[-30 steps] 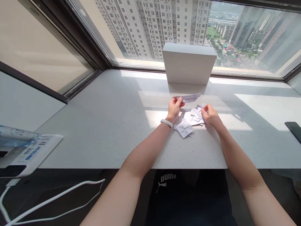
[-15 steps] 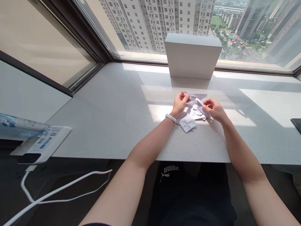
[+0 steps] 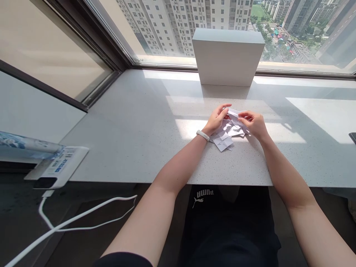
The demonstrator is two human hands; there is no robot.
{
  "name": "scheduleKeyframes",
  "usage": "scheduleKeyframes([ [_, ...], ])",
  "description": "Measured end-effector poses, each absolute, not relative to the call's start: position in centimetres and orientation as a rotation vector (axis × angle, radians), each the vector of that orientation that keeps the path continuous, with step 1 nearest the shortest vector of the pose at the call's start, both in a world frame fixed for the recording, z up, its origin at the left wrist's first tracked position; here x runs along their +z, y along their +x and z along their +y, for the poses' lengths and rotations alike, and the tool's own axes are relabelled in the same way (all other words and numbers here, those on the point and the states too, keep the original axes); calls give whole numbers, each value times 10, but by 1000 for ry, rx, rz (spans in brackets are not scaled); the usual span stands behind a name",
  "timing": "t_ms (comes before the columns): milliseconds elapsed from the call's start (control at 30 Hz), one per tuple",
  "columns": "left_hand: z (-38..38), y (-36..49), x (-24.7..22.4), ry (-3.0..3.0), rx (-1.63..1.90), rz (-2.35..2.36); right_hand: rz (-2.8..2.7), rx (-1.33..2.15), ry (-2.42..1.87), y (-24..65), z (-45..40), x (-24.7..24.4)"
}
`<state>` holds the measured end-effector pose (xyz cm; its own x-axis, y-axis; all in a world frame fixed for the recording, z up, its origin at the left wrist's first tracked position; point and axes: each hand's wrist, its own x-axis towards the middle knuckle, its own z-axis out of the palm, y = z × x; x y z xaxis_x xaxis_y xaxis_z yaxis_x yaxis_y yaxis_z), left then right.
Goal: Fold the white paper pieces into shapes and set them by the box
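Note:
Between my two hands is a folded piece of white paper (image 3: 233, 114), raised over a small heap of folded white papers (image 3: 235, 129) on the white speckled counter. My left hand (image 3: 217, 118), with a white band at its wrist, grips the paper's left end, its index finger reaching along the top. Thumb and fingers of my right hand (image 3: 252, 122) pinch the right side of the same piece. Nearest to me in the heap lies a flat, creased paper square (image 3: 222, 141). My hands partly cover the heap behind them.
A plain white box (image 3: 228, 61) stands upright by the window, beyond my hands. At the left edge of the counter (image 3: 125, 148) are a white device (image 3: 65, 165) with a cable (image 3: 83, 215) and a clear bottle (image 3: 30, 144). A dark object (image 3: 352, 138) lies at the far right.
The held paper has turned and now spans both hands, which have come closer together. My left index finger has stretched out along it. The view has tilted slightly downward.

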<state>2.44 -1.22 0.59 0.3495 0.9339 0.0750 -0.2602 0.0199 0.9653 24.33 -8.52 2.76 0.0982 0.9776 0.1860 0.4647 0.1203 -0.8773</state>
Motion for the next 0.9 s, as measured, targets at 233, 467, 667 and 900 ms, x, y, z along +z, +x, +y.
scheduleKeyframes([
  [233, -12, 21, 3, 1280, 1022, 722, -1557, 695, -1490, 246, -85, 28],
  [467, -8, 24, 3, 1137, 1091, 773, -1480, 688, -1559, 253, -83, 25],
  [667, -7, 23, 5, 1092, 1108, 769, -1335, 803, -1536, 265, -75, 18],
  [900, -7, 22, 4, 1100, 1047, 774, -1245, 740, -1500, 275, -70, 11],
])
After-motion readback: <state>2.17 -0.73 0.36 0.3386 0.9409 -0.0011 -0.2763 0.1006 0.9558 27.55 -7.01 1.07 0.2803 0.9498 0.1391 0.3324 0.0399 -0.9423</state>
